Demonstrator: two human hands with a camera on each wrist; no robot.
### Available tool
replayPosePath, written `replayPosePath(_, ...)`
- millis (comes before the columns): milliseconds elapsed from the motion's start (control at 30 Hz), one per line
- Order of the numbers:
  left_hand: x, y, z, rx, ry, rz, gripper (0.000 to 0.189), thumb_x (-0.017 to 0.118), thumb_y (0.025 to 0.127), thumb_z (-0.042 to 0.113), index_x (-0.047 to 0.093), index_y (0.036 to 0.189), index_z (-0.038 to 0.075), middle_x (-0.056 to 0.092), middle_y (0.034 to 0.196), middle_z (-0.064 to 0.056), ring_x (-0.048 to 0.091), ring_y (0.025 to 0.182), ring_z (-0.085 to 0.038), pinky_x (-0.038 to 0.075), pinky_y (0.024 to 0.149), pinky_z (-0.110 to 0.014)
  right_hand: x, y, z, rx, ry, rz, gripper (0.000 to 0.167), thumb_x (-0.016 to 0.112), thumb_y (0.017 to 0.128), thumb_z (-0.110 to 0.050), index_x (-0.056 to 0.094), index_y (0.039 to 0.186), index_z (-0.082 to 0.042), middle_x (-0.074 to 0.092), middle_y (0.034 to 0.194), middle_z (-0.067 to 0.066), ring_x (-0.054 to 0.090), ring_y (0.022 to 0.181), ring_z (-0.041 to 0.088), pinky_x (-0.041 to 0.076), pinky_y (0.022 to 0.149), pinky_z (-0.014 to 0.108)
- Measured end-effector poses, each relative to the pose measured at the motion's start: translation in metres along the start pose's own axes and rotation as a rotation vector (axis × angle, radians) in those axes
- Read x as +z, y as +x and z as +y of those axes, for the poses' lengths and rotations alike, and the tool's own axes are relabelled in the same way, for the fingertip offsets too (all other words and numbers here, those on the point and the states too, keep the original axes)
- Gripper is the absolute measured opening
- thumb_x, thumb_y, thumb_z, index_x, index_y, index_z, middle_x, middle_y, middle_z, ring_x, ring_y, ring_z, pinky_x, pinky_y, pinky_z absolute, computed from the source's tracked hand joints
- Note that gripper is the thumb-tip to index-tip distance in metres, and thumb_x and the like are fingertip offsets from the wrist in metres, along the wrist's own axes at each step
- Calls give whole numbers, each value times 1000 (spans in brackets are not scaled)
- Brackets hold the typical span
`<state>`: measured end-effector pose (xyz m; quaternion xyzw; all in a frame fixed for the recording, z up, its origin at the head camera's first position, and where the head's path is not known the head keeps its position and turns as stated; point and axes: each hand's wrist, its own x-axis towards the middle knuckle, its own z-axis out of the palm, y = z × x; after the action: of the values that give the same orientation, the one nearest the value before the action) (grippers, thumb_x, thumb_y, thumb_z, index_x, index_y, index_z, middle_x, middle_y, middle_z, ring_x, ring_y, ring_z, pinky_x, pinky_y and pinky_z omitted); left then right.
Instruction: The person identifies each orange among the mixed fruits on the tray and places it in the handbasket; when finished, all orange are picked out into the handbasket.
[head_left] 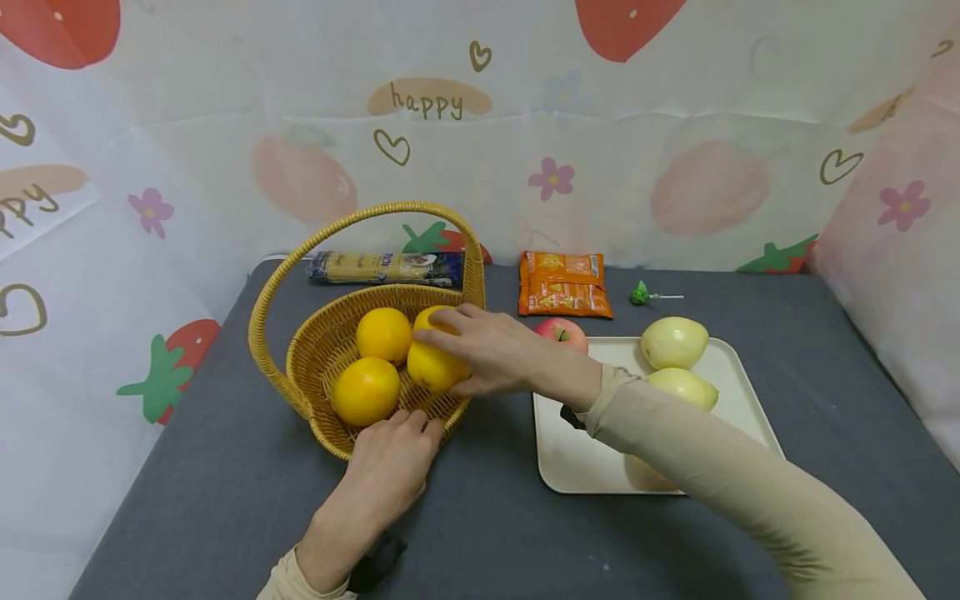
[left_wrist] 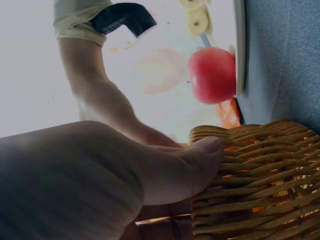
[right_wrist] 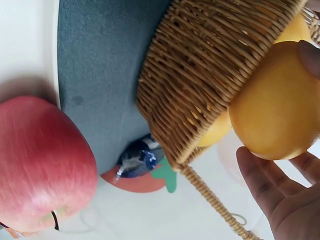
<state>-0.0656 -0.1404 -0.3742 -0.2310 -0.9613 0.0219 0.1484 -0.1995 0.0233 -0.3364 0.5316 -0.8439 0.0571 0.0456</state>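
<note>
In the head view my left hand grips the near rim of a wicker basket. Its thumb lies on the outside of the weave in the left wrist view, the other fingers inside. My right hand reaches over the basket's right side and holds an orange with spread, curved fingers. That orange shows at the basket's rim in the right wrist view. Further oranges lie in the basket, one at the back and one nearer the front; another is partly hidden behind my right fingers.
A white tray on the right bears a red apple and pale green fruits, partly covered by my right sleeve. Behind lie a pack of noodles, an orange snack bag and a green lollipop. The basket's tall handle arches up.
</note>
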Motion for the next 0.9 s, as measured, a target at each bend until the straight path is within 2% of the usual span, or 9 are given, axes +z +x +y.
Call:
replayPosePath(300,0,0,0,-3,3,-12,10,75,82,7,66,80,10,55,67,-2,49,57,-16,41,49,-29,11,5,-1,24,67,-116,73,78,81,-37,46,144,-18,48,146,10,52,125,31,56,85,43)
replayPosePath(467,1,0,0,1,10,-1,10,75,82,7,66,79,10,55,66,-2,49,56,-16,41,48,-28,11,8,-3,17,70,-155,71,76,83,-39,46,144,-21,45,146,10,54,121,30,56,83,41)
replayPosePath(667,0,0,0,-1,15,-1,10,76,81,8,66,80,10,56,68,-2,50,57,-16,42,49,-28,10,12,-5,11,52,-225,68,74,85,-41,47,144,-23,51,144,7,54,122,28,54,89,40)
replayPosePath(800,0,0,0,-6,10,-8,11,75,82,9,65,79,11,56,68,-2,50,58,-17,42,49,-29,12,13,-5,22,94,-272,55,69,91,-31,51,142,-24,54,141,7,56,120,27,53,90,41)
replayPosePath(900,1,-1,0,-9,11,-6,13,75,82,8,63,77,11,54,67,-2,49,58,-17,41,49,-29,13,12,-5,27,103,-265,44,62,95,-21,56,138,-25,57,136,6,58,117,25,54,88,39)
